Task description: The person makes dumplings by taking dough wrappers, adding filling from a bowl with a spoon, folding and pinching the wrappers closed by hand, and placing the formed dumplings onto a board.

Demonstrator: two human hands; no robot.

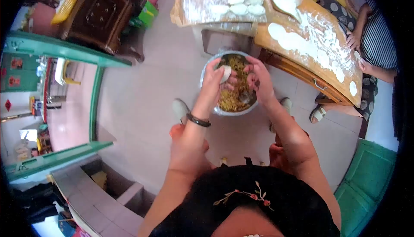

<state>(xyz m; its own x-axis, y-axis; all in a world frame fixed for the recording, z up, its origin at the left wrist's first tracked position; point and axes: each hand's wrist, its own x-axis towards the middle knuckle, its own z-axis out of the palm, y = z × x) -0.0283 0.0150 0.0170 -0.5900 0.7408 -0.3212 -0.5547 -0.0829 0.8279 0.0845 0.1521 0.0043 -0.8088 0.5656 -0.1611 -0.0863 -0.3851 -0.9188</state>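
Over a large metal bowl (206,67) of chopped yellow-green filling (233,98), my left hand (215,79) holds a small white piece of dough (225,74) between thumb and fingers. A dark bracelet circles that wrist. Facing it, my right hand (258,79) is above the bowl's right side, fingers apart and slightly curled, with nothing seen in it. A spoon (246,98) appears to rest in the filling near the bowl's lower right.
Shaped dumplings (239,9) sit on a floured tray (177,10) ahead. Flat dough rounds (284,36) lie on a wooden table (304,67) at right, where another person's hands (354,41) work. A carved dark chair (97,13) stands at upper left.
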